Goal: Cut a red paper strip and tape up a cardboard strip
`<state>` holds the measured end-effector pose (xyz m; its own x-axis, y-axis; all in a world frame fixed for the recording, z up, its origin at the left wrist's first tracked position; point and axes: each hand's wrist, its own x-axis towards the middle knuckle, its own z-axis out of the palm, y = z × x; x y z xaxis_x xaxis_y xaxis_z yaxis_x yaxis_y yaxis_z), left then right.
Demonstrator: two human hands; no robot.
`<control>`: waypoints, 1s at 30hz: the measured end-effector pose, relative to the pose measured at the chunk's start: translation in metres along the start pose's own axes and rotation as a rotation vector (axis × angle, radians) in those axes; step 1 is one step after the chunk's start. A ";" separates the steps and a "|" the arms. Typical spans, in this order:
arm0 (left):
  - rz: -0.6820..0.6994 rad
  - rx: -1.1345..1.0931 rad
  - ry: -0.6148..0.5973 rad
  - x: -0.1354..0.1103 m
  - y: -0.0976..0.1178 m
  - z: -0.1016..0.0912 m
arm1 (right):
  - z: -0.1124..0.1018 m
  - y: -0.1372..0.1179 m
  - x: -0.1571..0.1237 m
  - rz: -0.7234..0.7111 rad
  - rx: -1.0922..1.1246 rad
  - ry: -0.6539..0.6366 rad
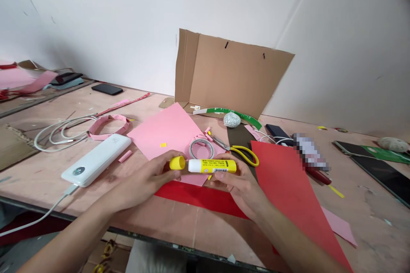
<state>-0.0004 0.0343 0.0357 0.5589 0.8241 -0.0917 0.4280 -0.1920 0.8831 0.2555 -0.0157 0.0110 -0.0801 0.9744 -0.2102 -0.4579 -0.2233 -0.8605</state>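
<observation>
Between the fingers and thumb of my left hand (160, 170) is a yellow cap (177, 163). My right hand (238, 181) grips a yellow glue stick (218, 165) with a white end that points at the cap. A small gap separates the two, and both are held level above the table. Behind them lie a pink paper sheet (169, 132), a roll of tape (201, 149) and yellow-handled scissors (245, 153). Red paper (288, 179) spreads beside my right hand, and a red strip (201, 198) lies beneath both hands.
A brown cardboard piece (233, 76) stands against the white wall. In front of it are a green strip (243, 116) and a speckled stone (232, 120). To the left lie a white power bank (96, 160) with cable, a pink paper ring (109, 127) and a phone (107, 89).
</observation>
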 end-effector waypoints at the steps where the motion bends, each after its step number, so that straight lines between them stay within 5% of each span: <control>1: -0.002 0.004 -0.007 0.000 0.001 0.002 | 0.001 0.000 0.000 0.000 -0.004 0.006; 10: 0.046 -0.103 0.012 0.002 0.002 0.010 | 0.001 0.007 0.003 -0.048 -0.131 -0.026; 19: 0.069 0.016 0.051 -0.002 -0.001 0.011 | 0.000 0.003 0.003 -0.230 -0.539 -0.096; 30: 0.180 0.108 0.132 -0.005 -0.009 0.009 | 0.013 0.010 0.000 -0.288 -0.564 -0.156</control>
<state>-0.0008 0.0276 0.0239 0.5382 0.8327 0.1301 0.4073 -0.3921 0.8248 0.2396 -0.0179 0.0084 -0.1709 0.9803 0.0987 0.0514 0.1089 -0.9927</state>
